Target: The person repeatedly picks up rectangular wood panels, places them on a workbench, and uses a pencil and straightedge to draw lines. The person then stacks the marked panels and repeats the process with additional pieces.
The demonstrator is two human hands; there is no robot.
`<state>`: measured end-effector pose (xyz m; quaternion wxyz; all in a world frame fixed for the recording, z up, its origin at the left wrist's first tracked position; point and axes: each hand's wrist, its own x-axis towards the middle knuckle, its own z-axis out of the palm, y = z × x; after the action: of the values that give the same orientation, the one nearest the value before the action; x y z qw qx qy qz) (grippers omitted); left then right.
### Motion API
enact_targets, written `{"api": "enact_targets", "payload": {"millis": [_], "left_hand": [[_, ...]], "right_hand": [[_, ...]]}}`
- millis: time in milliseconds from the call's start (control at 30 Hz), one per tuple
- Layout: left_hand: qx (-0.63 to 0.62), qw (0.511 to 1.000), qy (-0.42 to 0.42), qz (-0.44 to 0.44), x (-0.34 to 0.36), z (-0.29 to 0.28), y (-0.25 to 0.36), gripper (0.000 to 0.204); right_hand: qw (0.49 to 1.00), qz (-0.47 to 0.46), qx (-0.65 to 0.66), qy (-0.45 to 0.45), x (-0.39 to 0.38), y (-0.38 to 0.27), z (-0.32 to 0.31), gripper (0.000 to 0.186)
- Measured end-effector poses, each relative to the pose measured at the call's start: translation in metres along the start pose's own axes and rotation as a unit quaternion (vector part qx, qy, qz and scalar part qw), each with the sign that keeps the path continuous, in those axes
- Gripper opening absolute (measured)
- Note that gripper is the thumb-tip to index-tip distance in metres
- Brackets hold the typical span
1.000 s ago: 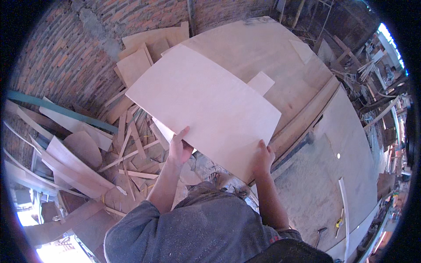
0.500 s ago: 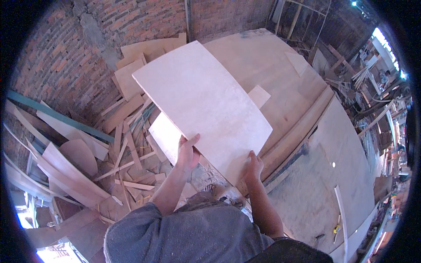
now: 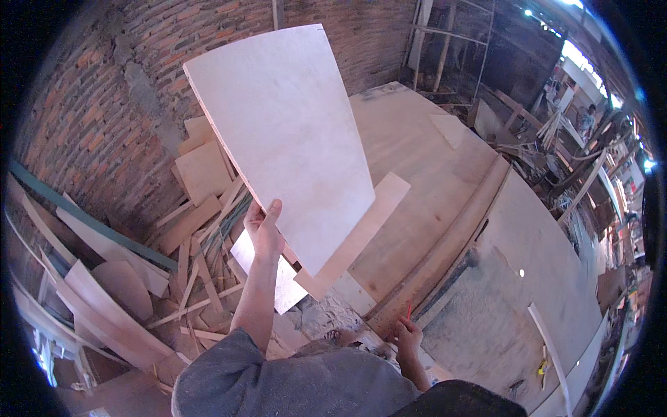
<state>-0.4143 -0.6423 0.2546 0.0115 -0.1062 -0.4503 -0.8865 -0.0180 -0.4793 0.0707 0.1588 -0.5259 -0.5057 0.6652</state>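
Observation:
My left hand (image 3: 265, 228) grips a pale plywood panel (image 3: 285, 146) by its left edge, thumb on the upper face, holding it raised and tilted. The panel's far edge is slightly curved. Under its near right end shows a narrow plywood strip (image 3: 384, 208); whether the two touch I cannot tell. Away from the panel, lower right, my right hand (image 3: 408, 338) is closed around a thin red pencil (image 3: 408, 311) that points upward from the fingers.
Large plywood sheets (image 3: 410, 153) lie ahead and to the right, with a long curved board (image 3: 445, 243) along them. Scrap wood (image 3: 198, 267) heaps at the left beneath a brick wall (image 3: 83, 83). A yellow-handled tool (image 3: 542, 366) and a white strip (image 3: 549, 347) lie at lower right.
My right hand has let go of the panel, moved down and right, and now shows a red pencil. The panel has swung more upright and leftward in my left hand, uncovering the narrow strip.

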Motion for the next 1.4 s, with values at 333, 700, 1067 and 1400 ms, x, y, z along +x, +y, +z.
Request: {"api": "enact_targets", "payload": {"millis": [333,700,1067,1400], "left_hand": [[0.199,0.973,-0.038,0.11,0.003,0.019,-0.045,0.013],[0.334,0.933,-0.075,0.114,0.004,0.035,-0.032,0.023],[0.261,0.965,0.026,0.009,0.102,0.007,-0.027,0.028],[0.099,0.973,-0.069,-0.199,0.097,0.019,-0.082,0.047]], "right_hand": [[0.991,0.019,0.104,0.076,-0.071,-0.02,-0.03,0.033],[0.992,-0.002,0.094,0.078,-0.079,-0.021,-0.037,0.033],[0.992,-0.048,0.043,0.105,-0.085,-0.001,-0.064,0.03],[0.971,-0.026,0.04,0.235,-0.125,0.02,-0.097,0.028]]}}
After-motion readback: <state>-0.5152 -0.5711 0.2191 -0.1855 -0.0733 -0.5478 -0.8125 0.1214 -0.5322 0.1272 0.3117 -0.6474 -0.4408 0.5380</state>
